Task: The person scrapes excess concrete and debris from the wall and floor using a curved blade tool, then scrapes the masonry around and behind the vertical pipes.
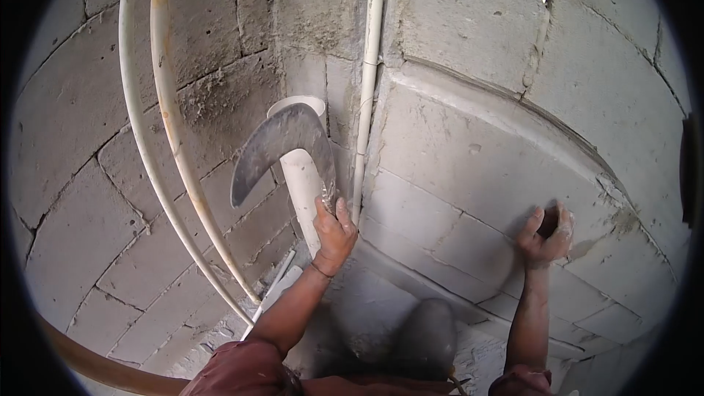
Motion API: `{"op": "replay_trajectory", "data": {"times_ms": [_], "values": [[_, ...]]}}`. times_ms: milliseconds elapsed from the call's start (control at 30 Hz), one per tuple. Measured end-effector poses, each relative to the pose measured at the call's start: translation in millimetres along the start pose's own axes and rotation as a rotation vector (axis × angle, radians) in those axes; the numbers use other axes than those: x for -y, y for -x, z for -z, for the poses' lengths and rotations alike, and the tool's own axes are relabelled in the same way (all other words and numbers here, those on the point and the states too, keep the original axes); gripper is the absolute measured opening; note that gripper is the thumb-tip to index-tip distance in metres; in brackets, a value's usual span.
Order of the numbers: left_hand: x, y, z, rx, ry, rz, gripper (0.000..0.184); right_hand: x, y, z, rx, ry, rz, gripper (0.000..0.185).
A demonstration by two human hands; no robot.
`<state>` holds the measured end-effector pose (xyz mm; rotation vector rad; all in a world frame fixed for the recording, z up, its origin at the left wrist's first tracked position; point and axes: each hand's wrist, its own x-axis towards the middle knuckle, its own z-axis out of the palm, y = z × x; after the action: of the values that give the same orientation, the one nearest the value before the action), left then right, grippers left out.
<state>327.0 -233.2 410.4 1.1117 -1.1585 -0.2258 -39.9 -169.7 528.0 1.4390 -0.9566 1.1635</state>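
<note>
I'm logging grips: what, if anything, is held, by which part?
Left hand: dark grey crescent-shaped tool, by its lower right end. Right hand: cannot tell.

Both forearms (292,312) extend forward, left fingers (342,213) clenched, right fingers (564,221) curled.

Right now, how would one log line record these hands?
left hand: holds curved dark tool by lower end | right hand: curled around dark patch at block wall | patch: hole or object, unclear

Two curved pipes (163,66), perhaps rubble (209,341)
</note>
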Motion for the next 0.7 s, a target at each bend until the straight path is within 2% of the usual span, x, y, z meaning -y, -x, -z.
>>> {"op": "replay_trajectory", "data": {"times_ms": [33, 100, 167, 233, 267, 333, 367, 433, 467, 533, 667, 700], "values": [[0, -3, -2, 0.008, -0.007, -0.005, 0.021, 2, -1, 0, 0.013, 0.034, -0.007, 0.040], [-3, -11, -6, 0.112, -0.219, -0.051, 0.020, 2, -3, 1, 0.004, 0.036, 0.006, 0.040], [-13, -16, -6, 0.165, -0.266, -0.011, 0.020, -1, -1, 3, -0.005, 0.041, 0.028, 0.039], [-22, -13, 1, 0.238, -0.282, 0.024, 0.023, -4, 5, 4, 0.058, -0.040, -0.064, 0.037], [-18, -7, 2, 0.245, -0.288, 0.018, 0.023, -3, 4, 5, 0.057, -0.038, -0.074, 0.037], [-12, 2, 2, 0.075, -0.247, -0.021, 0.024, -1, -1, 5, 0.025, -0.097, -0.066, 0.037], [-10, 4, 3, 0.081, -0.252, -0.032, 0.024, -2, -1, 4, 0.020, -0.093, -0.078, 0.037], [-16, 4, 4, -0.044, -0.168, -0.107, 0.027, -4, -1, 2, -0.014, -0.034, -0.004, 0.037], [-16, 0, 2, -0.044, -0.172, -0.114, 0.027, -5, 0, 2, -0.019, -0.035, -0.011, 0.037], [-17, -11, 1, 0.229, -0.376, 0.040, 0.031, -6, 3, 2, -0.009, -0.049, 0.012, 0.038], [-29, -16, 14, 0.307, -0.371, 0.029, 0.030, -8, 10, 6, 0.025, 0.040, 0.013, 0.037], [-29, -9, 13, 0.172, -0.294, -0.068, 0.027, -8, 10, 6, 0.019, 0.084, 0.043, 0.037]]}}
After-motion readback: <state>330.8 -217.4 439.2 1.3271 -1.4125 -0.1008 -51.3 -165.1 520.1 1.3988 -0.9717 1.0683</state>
